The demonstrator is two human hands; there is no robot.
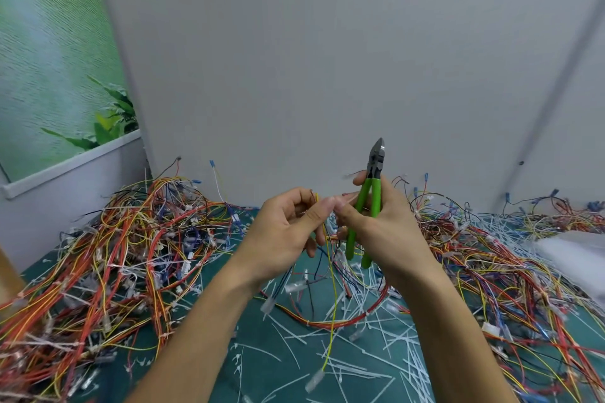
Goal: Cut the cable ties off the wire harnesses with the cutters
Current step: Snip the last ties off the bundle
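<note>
While both hands are raised above the desk, we find the left hand with its grip closed in a pinch on a thin wire harness, the thumb and forefinger curled round a yellow strand and a few darker ones near their upper ends. From that pinch the harness hangs straight down between our forearms, and the yellow strand ends in a clear connector lying on the desk close to us. The right hand is just beside the left, its thumb tip touching the left fingertips, and its grip is wrapped round the green handles of the cutters. We hold the cutters upright, with the dark metal jaws pointing up against the grey wall and standing almost together, clear of the harness. Whether a tie sits on the held strands we cannot tell, since the fingers cover that spot. Loose white cable ties lie strewn over the green desk below the hands and off to the right. A large tangled heap of harnesses in red, orange, yellow and blue, many with white ties around them, fills the left side of the desk, and a second heap spreads along the right. At the far right edge lies something pale and blurred, and a poster of green leaves hangs on the left wall
</note>
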